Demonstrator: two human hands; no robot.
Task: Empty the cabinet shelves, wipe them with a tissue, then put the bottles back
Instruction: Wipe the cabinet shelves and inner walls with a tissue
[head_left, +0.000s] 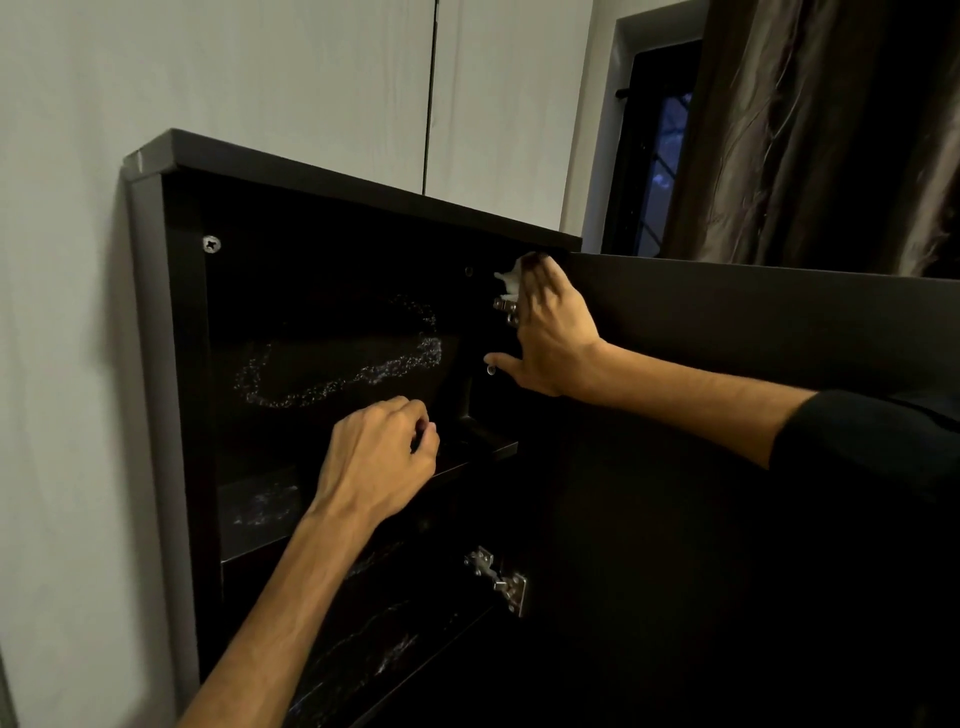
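Right hand (553, 332) presses a white tissue (510, 275) with straight fingers beside the cabinet's (156, 322) upper hinge (506, 307). Left hand (379, 457), fingers curled and apparently empty, hovers over the upper shelf (483, 449).

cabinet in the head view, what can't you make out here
- Tissue: only a white scrap shows; the right hand covers the rest.
- Left hand: fingers curled, anything inside is hidden by them.
- Lower shelf: too dark to tell what lies on it.
- Upper hinge: partly behind the right hand.
- Cabinet door: cut off by the right edge.
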